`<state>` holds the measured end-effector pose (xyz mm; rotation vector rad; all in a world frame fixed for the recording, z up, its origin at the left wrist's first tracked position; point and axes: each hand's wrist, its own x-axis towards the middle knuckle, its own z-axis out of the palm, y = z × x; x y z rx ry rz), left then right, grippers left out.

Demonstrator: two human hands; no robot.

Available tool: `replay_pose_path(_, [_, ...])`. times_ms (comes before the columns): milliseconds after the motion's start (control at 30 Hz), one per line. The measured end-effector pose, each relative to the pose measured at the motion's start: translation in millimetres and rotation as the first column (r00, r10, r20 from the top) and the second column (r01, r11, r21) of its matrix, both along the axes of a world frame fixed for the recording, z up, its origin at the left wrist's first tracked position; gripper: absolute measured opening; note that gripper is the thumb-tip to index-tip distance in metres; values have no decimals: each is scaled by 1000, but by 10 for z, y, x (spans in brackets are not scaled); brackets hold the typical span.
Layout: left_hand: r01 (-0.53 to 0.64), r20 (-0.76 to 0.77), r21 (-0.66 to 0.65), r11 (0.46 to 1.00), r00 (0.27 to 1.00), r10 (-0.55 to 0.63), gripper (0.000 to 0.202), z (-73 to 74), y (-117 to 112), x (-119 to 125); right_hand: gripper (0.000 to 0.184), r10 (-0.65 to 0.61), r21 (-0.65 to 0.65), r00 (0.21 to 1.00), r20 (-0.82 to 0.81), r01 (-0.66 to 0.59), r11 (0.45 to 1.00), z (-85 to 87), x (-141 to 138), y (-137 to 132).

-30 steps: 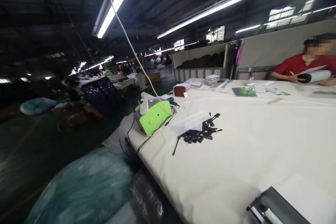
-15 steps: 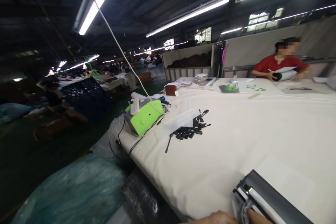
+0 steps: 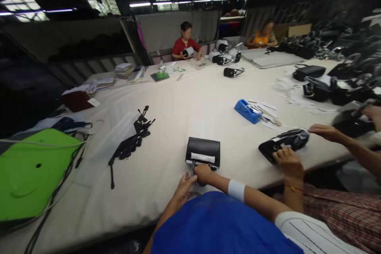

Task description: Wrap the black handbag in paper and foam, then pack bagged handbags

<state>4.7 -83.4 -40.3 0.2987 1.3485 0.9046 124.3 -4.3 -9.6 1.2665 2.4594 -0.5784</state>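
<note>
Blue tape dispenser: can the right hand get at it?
Probably, with a stretch: the right hand is occupied at the black bag, but only pale cloth separates that bag from the blue tape dispenser.

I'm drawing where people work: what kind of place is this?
Probably a bag workshop: black boxy handbags share a wide cream cloth-covered table with a blue wedge-shaped tape dispenser.

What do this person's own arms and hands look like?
The left hand and right hand are bare, without gloves. Around the right forearm sits a pale whitish band; higher up, a white sleeve with thin dark stripes. No sleeve shows on the left forearm.
</note>
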Motion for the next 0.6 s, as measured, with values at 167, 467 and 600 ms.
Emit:
replay_pose_path(167, [85, -115, -85, 993, 989, -94, 71, -41, 31, 116, 26, -37, 8, 999, -23, 37, 999, 56, -2, -151])
replay_pose_path(467, [46, -289, 48, 998, 957, -30, 37, -133, 112, 181, 23, -131, 22, 985, -108, 134, 991, 90, 65, -208])
replay_pose_path(600, [60, -301, 64, 996, 953, -38, 43, -117, 102, 195, 23, -186, 42, 969, -160, 195, 980, 16, 135, -226])
